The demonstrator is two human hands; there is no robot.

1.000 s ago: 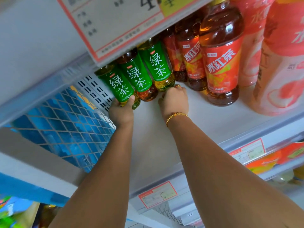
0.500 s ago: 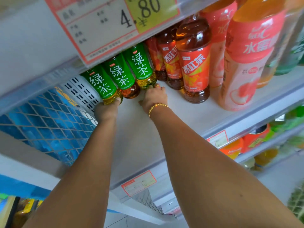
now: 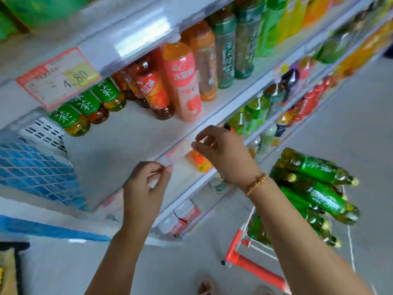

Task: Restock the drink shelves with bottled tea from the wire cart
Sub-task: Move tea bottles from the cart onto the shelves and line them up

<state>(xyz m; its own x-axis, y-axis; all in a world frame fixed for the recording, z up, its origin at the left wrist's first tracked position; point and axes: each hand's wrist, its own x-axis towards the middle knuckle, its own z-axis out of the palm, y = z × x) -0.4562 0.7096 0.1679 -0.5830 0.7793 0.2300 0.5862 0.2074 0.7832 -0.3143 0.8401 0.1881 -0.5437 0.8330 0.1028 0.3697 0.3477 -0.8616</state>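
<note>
Hands in mid-air at the drink aisle: your left hand (image 3: 146, 188) and right hand (image 3: 225, 154) hover in front of the shelf (image 3: 131, 141) edge, both empty, fingers (image 3: 202, 149) loosely curled with a narrow gap at the tips. Three green tea bottles (image 3: 85, 107) stand in a row at the shelf's back left, beside red tea bottles (image 3: 153, 92) (the frame is motion-blurred). More green bottles (image 3: 314, 188) lie heaped in the cart (image 3: 253, 265) at lower right, under your right forearm, bracelet (image 3: 256, 184) at the wrist.
</note>
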